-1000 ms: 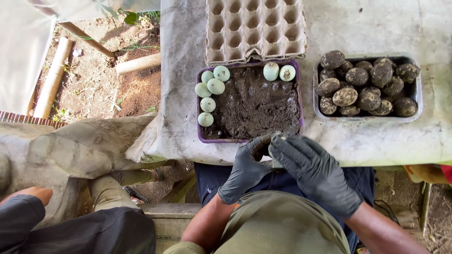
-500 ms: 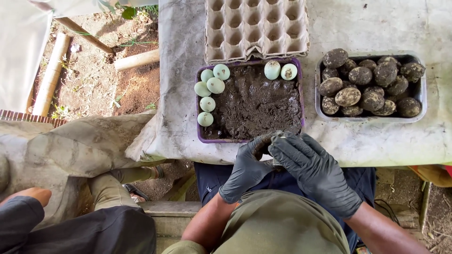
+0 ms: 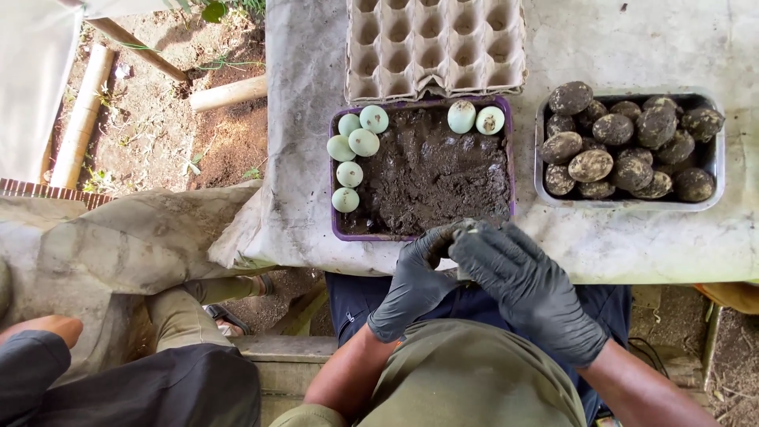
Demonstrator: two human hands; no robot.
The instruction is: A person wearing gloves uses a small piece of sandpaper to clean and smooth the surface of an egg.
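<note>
Hardly anything is shifting since the earlier frame: both gloved hands are staying cupped together at the table's near edge. The left hand (image 3: 415, 281) and right hand (image 3: 526, 289) are closing around one egg (image 3: 466, 231), mostly hidden, with only a pale patch showing between the fingers. Judging by the trays, the work is sitting partway: many mud-coated eggs (image 3: 624, 142) are filling the metal tray (image 3: 708, 202) at two o'clock, while eight clean pale eggs (image 3: 352, 150) are waiting in the purple mud tray (image 3: 336, 229) at twelve o'clock. An empty egg carton (image 3: 435, 43) is lying beyond.
</note>
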